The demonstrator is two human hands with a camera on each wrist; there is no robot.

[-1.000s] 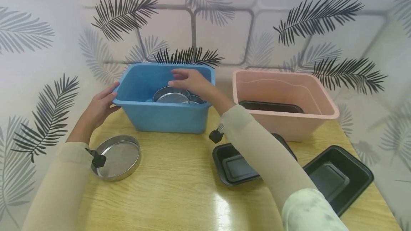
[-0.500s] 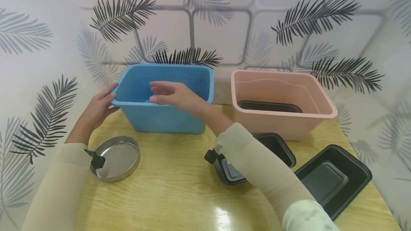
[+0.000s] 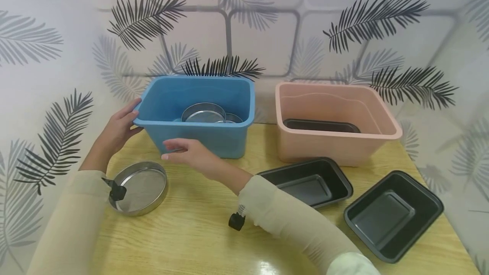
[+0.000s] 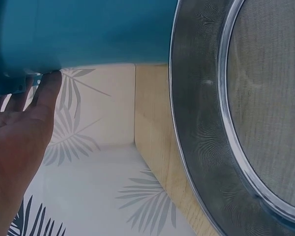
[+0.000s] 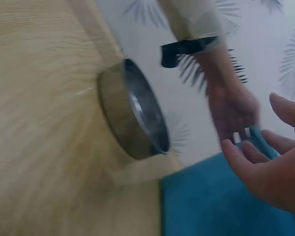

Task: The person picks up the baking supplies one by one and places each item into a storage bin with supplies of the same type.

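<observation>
Sorting looks partway done: at least two sieves already in blue tub (image 3: 198,96), one black pan in pink tub (image 3: 336,113). Left outside: one sieve (image 3: 139,188) on table (image 3: 198,232), front-left of the blue tub, plus two black pans (image 3: 307,181) (image 3: 393,213) in front of the pink tub. Left hand (image 3: 116,128) gripping blue tub's left rim, thumb under the lip, fingers curled over the edge. Right hand (image 3: 187,152) empty, fingers loosely extended, hovering low in front of the blue tub's front wall, pointed toward the loose sieve, near it but not touching. Nothing between right hand and sieve; left forearm and its wrist-camera mount (image 3: 117,191) overlap the sieve's near-left edge in head view. Leaf-print wall (image 3: 267,33) close behind both tubs.
</observation>
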